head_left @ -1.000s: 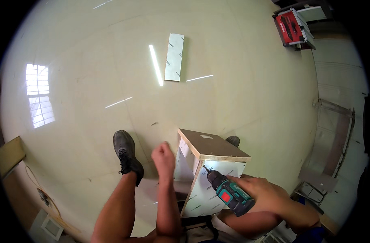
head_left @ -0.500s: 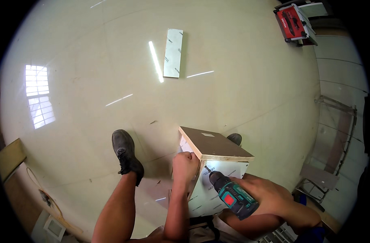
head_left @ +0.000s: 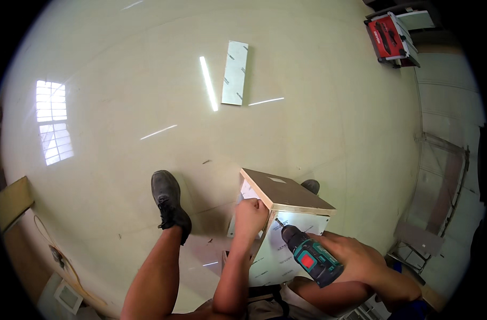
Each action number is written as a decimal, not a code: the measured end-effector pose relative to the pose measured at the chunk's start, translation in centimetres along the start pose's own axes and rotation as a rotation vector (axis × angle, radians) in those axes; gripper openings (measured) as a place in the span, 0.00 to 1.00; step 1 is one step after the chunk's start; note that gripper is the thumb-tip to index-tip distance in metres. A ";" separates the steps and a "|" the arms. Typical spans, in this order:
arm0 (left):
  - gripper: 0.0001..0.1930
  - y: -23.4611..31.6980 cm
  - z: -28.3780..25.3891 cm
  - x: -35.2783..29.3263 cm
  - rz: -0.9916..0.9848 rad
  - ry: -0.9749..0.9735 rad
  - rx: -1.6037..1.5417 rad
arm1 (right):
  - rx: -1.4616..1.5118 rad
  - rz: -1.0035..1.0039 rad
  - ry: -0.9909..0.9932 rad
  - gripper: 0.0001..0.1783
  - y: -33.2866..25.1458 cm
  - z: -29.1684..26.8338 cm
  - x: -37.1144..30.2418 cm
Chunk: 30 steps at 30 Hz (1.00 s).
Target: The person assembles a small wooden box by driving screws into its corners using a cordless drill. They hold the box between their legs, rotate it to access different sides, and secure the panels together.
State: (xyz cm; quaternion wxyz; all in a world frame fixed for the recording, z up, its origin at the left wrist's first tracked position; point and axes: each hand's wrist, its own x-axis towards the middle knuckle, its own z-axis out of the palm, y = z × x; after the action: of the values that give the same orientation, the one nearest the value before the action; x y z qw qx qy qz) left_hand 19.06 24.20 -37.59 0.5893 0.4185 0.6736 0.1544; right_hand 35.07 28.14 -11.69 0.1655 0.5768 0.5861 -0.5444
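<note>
Centrally, low in the head view: a wooden box point(head_left: 288, 194) of pale board with a brown top panel, standing on a glossy cream floor point(head_left: 120, 106), its white-filmed front face turned toward the person. Left hand point(head_left: 250, 214): closed into a fist against the box's near upper-left edge, pressing on the board where the top panel meets the front; whether the fingers wrap the edge or merely bear on it cannot be told. Right hand point(head_left: 355, 258): wrapped fully around the grip of a cordless drill point(head_left: 307, 255), teal and black with a red patch on the body. The drill lies to the right of and below the left fist, angled up and leftward; its bit meets the front face just under the top panel's edge, just beside the left knuckles. Bare left leg ending in a black shoe point(head_left: 168, 202), planted on the floor left of the box; a second dark shoe tip point(head_left: 310, 186) shows behind the box's far right corner. Further items: a white rectangular panel point(head_left: 235, 73) lying flat on the floor well beyond the box; a red machine on a stand point(head_left: 388, 37) at the upper right.
</note>
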 end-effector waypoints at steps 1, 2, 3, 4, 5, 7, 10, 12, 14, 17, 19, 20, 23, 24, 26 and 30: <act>0.16 0.0 0.1 -0.1 0.018 0.014 -0.002 | -0.016 0.020 -0.017 0.48 -0.1 -0.1 -0.1; 0.16 0.1 0.1 -0.2 0.035 0.028 -0.003 | -0.033 0.040 -0.034 0.48 -0.1 -0.1 -0.1; 0.16 0.4 -0.1 -0.3 0.003 0.017 0.009 | -0.020 0.058 -0.030 0.48 -0.2 0.0 -0.2; 0.16 0.5 0.0 -0.2 0.017 0.025 0.040 | -0.007 0.076 -0.027 0.49 -0.4 0.1 -0.3; 0.16 0.4 0.2 -0.1 0.032 0.033 0.072 | 0.005 0.094 -0.023 0.50 -0.5 0.2 -0.4; 0.15 0.7 -0.1 -0.1 0.051 0.041 0.140 | -0.007 0.206 -0.070 0.51 -1.4 -0.3 -0.7; 0.14 0.6 0.1 -0.1 0.042 0.006 0.145 | 0.014 0.243 -0.096 0.53 -1.8 -0.3 -0.8; 0.14 0.5 0.1 -0.4 0.023 0.056 0.075 | 0.066 0.245 -0.104 0.54 -1.7 0.2 -0.7; 0.15 0.7 0.5 -0.6 -0.004 0.111 -0.026 | 0.138 0.275 -0.110 0.54 -1.3 0.8 -0.7; 0.15 1.0 1.0 -0.8 0.041 0.101 -0.032 | 0.140 0.258 -0.067 0.54 0.6 2.3 -1.1; 0.15 0.3 0.7 -0.7 0.037 0.112 -0.048 | 0.141 0.232 -0.061 0.54 1.1 3.0 -0.7; 0.15 0.0 0.7 -0.6 0.035 0.115 -0.055 | 0.131 0.241 -0.066 0.54 1.1 3.1 -0.6; 0.15 0.1 0.7 -0.6 0.024 0.112 -0.077 | 0.085 0.308 -0.080 0.53 0.2 2.8 -0.7; 0.15 0.1 0.7 -0.6 0.024 0.109 -0.081 | 0.075 0.320 -0.082 0.52 0.0 2.7 -0.7; 0.15 0.0 0.8 -0.6 0.022 0.115 -0.077 | 0.076 0.309 -0.077 0.52 -0.1 2.7 -0.8; 0.15 0.1 1.0 -0.5 -0.018 0.096 -0.050 | 0.039 0.255 -0.069 0.52 -0.4 2.2 -1.1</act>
State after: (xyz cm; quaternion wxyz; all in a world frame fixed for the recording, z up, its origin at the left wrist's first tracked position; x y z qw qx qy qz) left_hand 19.99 23.57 -37.49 0.5683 0.3895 0.7007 0.1857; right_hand 34.05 25.89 -11.38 0.2423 0.6306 0.4914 -0.5497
